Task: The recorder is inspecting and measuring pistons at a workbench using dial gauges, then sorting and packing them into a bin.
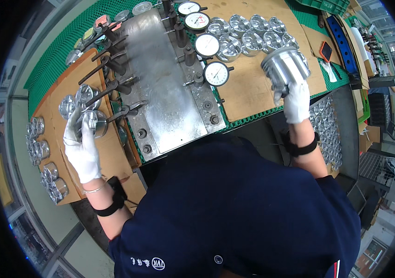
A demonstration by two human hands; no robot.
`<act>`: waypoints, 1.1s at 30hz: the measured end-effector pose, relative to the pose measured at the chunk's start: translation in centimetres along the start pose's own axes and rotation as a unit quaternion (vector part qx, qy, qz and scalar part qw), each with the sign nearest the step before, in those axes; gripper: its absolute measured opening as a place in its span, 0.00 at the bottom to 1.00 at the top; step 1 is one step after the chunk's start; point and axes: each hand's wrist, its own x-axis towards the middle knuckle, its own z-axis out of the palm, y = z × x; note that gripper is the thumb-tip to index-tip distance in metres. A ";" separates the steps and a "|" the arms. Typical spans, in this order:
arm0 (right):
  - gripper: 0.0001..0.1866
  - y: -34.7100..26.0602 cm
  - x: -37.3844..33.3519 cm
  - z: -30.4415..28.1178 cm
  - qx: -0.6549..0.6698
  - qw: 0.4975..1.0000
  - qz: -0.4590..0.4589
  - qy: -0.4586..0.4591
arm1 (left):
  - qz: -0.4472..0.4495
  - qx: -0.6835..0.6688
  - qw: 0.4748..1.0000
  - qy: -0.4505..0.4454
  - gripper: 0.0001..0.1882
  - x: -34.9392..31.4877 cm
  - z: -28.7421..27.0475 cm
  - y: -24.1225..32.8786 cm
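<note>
The white-gloved left hand [81, 146] has thumb and fingers spread at the near-left side of one silver metal cylinder [99, 124]; whether they clamp it cannot be told. Two matching cylinders [86, 96] stand just beyond. The white-gloved right hand [296, 99] is clamped on one grooved silver cylinder [284, 68], which extends beyond it, over brown cardboard [243, 95]. Four round white-faced dial gauges [206, 45] line the gray steel plate [179, 125]. Farther back, at least eight shiny metal cylinders [252, 41] stand in two rows.
</note>
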 end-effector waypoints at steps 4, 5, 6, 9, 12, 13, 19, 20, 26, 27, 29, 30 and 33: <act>0.12 7.6 3.8 -2.6 -0.027 0.935 0.333 -0.116 | -0.047 0.464 0.875 -0.131 0.23 -2.0 -3.5 -6.9; 0.08 8.1 4.0 -1.6 -0.035 0.915 0.387 -0.109 | -0.049 0.465 0.875 -0.129 0.23 -2.4 -3.5 -8.0; 0.08 8.9 4.3 -1.1 -0.034 0.915 0.387 -0.110 | 0.018 0.493 0.862 -0.119 0.24 -2.7 -3.5 -8.8; 0.09 12.8 5.6 -0.1 -0.073 0.891 0.437 -0.103 | 0.102 0.530 0.832 -0.129 0.24 -1.9 -3.0 -7.5; 0.11 15.4 6.5 0.8 -0.044 0.870 0.482 -0.094 | 0.150 0.526 0.828 -0.122 0.21 -1.6 -1.8 -6.2; 0.13 15.8 6.5 0.8 -0.037 0.874 0.478 -0.081 | 0.187 0.505 0.837 -0.099 0.19 -1.6 -1.6 -6.1; 0.17 12.3 3.5 1.2 0.056 0.927 0.372 -0.015 | 0.132 0.516 0.845 -0.044 0.18 -3.8 -1.8 -6.7; 0.20 11.4 2.9 1.4 0.024 0.954 0.299 0.026 | 0.063 0.525 0.848 -0.043 0.18 -4.3 -2.0 -6.4; 0.26 -1.1 0.3 5.1 0.103 0.973 0.181 -0.101 | -0.329 0.024 0.939 0.099 0.19 -5.8 -5.8 -1.5; 0.27 -2.3 -0.4 6.1 0.104 0.966 0.171 -0.163 | -0.294 -0.044 0.949 0.103 0.19 -5.4 -5.1 0.9; 0.28 -6.4 -1.8 8.7 0.076 0.929 0.160 -0.326 | -0.252 -0.145 0.954 0.078 0.17 -5.3 -3.8 4.4; 0.29 -8.8 -2.5 10.1 0.046 0.893 0.159 -0.419 | -0.245 -0.177 0.952 0.044 0.16 -5.3 -3.1 5.8; 0.51 -10.2 -5.2 13.6 0.024 0.857 -0.160 -0.490 | -0.031 -0.034 0.993 -0.108 0.13 -6.7 -1.3 5.0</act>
